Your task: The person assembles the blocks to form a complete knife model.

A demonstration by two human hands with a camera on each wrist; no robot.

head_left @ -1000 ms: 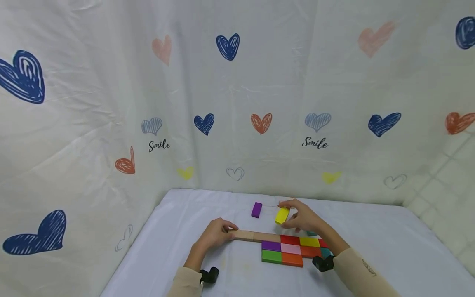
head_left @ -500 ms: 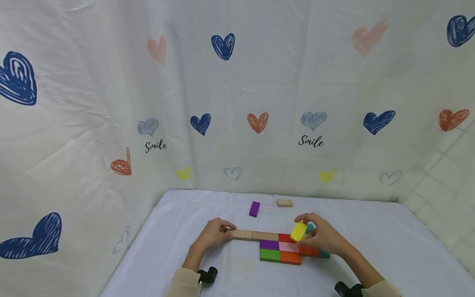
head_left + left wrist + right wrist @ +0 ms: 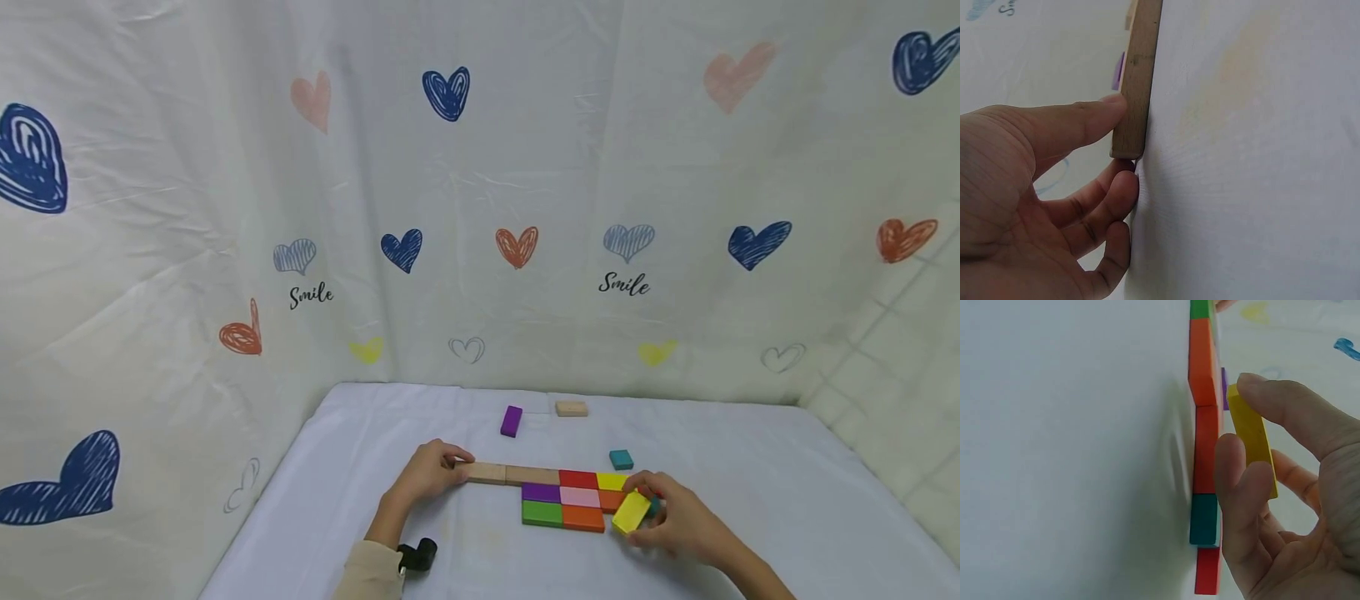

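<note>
My right hand (image 3: 678,521) pinches a yellow wooden block (image 3: 632,512) between thumb and fingers, tilted just above the right front of a flat layout of blocks. That layout has a red block (image 3: 577,479), another yellow one, a purple block (image 3: 540,492), a pink block (image 3: 579,497), a green block (image 3: 542,513) and an orange block (image 3: 582,518). In the right wrist view a teal block (image 3: 1204,519) lies beyond the orange ones. My left hand (image 3: 429,472) grips the left end of a plain wooden block (image 3: 486,472), thumb and curled fingers at its end.
Behind the layout lie a loose teal block (image 3: 621,459), a loose purple block (image 3: 512,422) and a plain block (image 3: 572,408). A white cloth (image 3: 420,408) covers the table. A curtain with printed hearts (image 3: 517,247) hangs at its back.
My right hand has carried the yellow block from the back of the table forward and right, over to the layout's front right. My left hand has stayed at the plain block's end.
</note>
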